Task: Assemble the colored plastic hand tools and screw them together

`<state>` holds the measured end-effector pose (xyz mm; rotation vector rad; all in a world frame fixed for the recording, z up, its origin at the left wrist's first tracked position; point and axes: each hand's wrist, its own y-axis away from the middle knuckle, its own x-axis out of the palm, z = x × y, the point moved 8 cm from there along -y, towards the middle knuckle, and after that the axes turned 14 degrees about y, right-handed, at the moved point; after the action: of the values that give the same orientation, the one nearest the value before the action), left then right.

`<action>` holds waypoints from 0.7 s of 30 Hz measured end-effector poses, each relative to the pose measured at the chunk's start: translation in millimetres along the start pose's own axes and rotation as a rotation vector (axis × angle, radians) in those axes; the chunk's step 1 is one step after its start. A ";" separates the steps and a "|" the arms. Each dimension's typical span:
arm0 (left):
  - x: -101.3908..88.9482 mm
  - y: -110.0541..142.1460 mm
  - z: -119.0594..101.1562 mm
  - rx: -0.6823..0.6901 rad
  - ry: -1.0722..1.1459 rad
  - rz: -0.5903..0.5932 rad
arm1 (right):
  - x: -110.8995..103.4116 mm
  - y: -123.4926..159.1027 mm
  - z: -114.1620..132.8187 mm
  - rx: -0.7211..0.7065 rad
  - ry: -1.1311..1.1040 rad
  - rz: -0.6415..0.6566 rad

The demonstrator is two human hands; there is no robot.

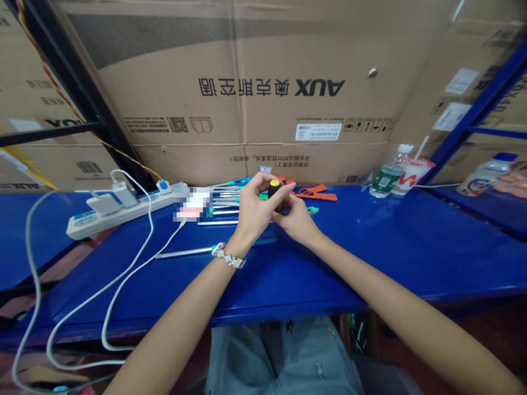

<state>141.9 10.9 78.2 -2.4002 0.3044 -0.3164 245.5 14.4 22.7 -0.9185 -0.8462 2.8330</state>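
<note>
Both my hands meet over the back middle of the blue table, close together. A black handle with a yellow end cap point(274, 185), like that of a screwdriver, stands up between them. My left hand point(257, 203) is closed around it, thumb along its side. Right beside it, my right hand point(298, 216) has its fingers curled at the handle's lower part. The fingers hide the rest of the tool. Under and behind my hands lie several screwdrivers with metal shafts point(218, 223) and teal handles. Another screwdriver point(185, 252) lies nearer, partly behind my left wrist.
Orange plastic clamps point(317, 193) lie behind my right hand. A white power strip point(123, 211) with chargers and loose cables is on the left. A water bottle point(387, 178) and a lidded cup point(411, 175) stand at right. A large cardboard box point(263, 49) walls the back.
</note>
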 end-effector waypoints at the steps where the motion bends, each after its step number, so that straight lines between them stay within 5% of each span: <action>1: 3.6 -0.4 0.9 -0.025 0.014 0.063 | -1.9 0.5 2.7 -0.009 -0.006 -0.013; 4: 11.0 -1.0 3.1 -0.090 0.025 0.254 | -7.6 3.1 17.8 -0.089 -0.108 0.051; 6: 9.3 -2.1 3.9 -0.099 0.021 0.275 | -9.5 4.7 22.8 -0.112 -0.137 0.121; 13: -5.9 -1.4 -5.0 0.062 -0.084 -0.101 | -9.3 -0.3 0.0 -0.019 -0.046 -0.038; 16: 2.4 -2.1 -6.8 0.046 -0.066 0.023 | -11.3 -0.6 -1.5 0.012 -0.012 -0.081; 21: 13.3 -0.4 -4.3 -0.035 -0.048 0.338 | -11.8 0.8 14.8 -0.107 -0.125 0.125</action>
<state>153.1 4.6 83.5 -2.3348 0.6872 -0.0985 247.1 4.1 38.5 -0.8418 -0.9970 3.0053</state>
